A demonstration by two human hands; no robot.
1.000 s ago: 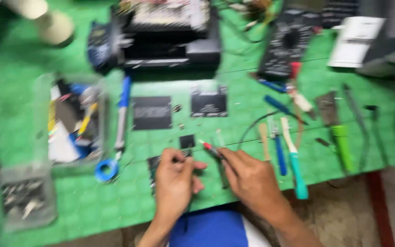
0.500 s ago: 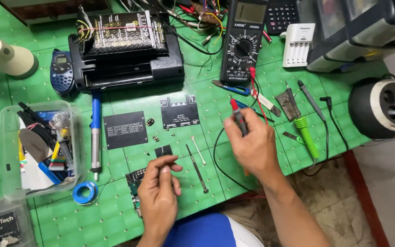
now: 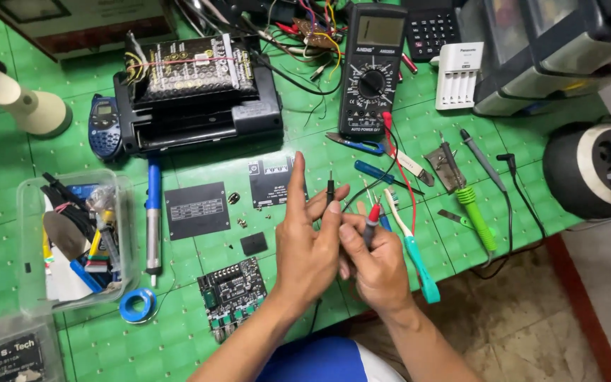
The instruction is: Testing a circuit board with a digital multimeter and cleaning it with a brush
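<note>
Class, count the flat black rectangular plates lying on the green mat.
3: large plate left of centre, plate behind the left hand, small plate between them. Hands may hide others.

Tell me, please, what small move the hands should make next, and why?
Probably lower both probes to the board. The left hand holds the black probe and the right hand the red probe, both raised off the mat, while the board lies untouched beside the left wrist and the meter sits behind.
</note>
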